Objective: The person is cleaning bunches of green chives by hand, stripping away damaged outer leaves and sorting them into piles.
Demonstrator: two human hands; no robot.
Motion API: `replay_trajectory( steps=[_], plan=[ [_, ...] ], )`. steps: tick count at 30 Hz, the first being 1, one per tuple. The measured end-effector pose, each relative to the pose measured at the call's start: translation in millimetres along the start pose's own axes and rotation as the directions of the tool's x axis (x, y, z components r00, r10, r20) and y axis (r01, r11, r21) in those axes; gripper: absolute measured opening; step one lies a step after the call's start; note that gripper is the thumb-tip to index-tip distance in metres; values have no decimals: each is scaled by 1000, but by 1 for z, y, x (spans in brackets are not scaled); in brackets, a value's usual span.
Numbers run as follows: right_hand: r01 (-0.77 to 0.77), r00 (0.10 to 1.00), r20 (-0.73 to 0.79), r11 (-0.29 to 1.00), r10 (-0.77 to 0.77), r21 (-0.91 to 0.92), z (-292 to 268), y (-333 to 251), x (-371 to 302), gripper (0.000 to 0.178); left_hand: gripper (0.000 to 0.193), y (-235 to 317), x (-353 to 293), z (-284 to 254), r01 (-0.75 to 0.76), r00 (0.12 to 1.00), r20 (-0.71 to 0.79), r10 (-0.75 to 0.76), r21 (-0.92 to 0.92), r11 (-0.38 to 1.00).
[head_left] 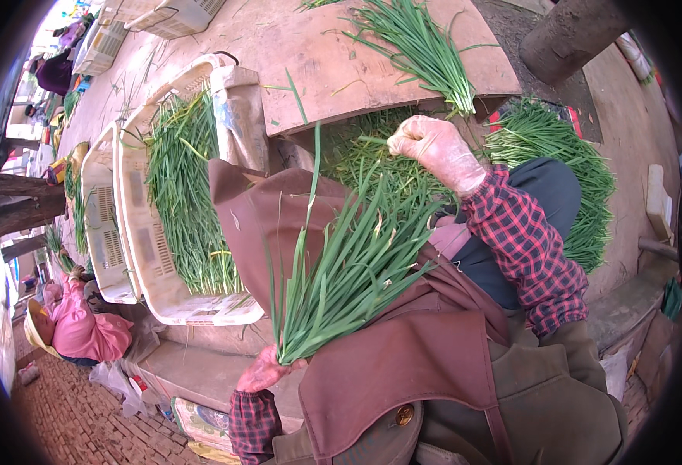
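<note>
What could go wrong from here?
1. The left hand holds the green bunch only near its base; the leaves fan out loosely, so some blades might slip free.
2. The bundle on the board has its stalk ends at the edge, close to the right hand; a bump could knock it off.

Produce workplace: crates (pixel 159 256), heaped greens (pixel 592 205)

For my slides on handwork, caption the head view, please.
Left hand gripping a bunch of green leaves at its base, right hand curled, a cream crate of greens at left.
</note>
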State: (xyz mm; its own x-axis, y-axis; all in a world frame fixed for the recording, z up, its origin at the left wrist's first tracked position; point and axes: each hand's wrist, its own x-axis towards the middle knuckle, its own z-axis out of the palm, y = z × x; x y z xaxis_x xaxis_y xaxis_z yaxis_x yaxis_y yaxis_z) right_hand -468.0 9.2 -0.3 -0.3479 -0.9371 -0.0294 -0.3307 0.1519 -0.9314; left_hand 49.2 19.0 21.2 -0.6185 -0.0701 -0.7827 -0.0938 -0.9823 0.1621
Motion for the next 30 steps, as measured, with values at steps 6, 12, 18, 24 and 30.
replay_trajectory(
  steps=[6, 12, 18, 24, 30],
  plan=[
    [-50, 931, 361, 998, 61, -40, 33, -31, 15, 40, 34, -18, 7, -84, 305, 952, 127, -278, -353, 884],
    [125, 835, 548, 987, -51, -99, 84, -16, 8, 26, 32, 6, -5, 10, 54, 989, -147, 17, 469, 882],
    [-249, 956, 265, 822, 124, 513, 81, 4, 7, 10, 33, 11, -1, 14, 100, 984, -153, -89, 65, 993],
    [-105, 992, -39, 970, 116, 219, -13, 12, 12, 19, 31, 9, -2, 10, 76, 995, -75, -71, 63, 995],
    [254, 943, 208, 966, -258, 47, -50, -73, -2, 30, 30, 3, 3, -15, 143, 984, -102, -143, -6, 990]
  ],
)
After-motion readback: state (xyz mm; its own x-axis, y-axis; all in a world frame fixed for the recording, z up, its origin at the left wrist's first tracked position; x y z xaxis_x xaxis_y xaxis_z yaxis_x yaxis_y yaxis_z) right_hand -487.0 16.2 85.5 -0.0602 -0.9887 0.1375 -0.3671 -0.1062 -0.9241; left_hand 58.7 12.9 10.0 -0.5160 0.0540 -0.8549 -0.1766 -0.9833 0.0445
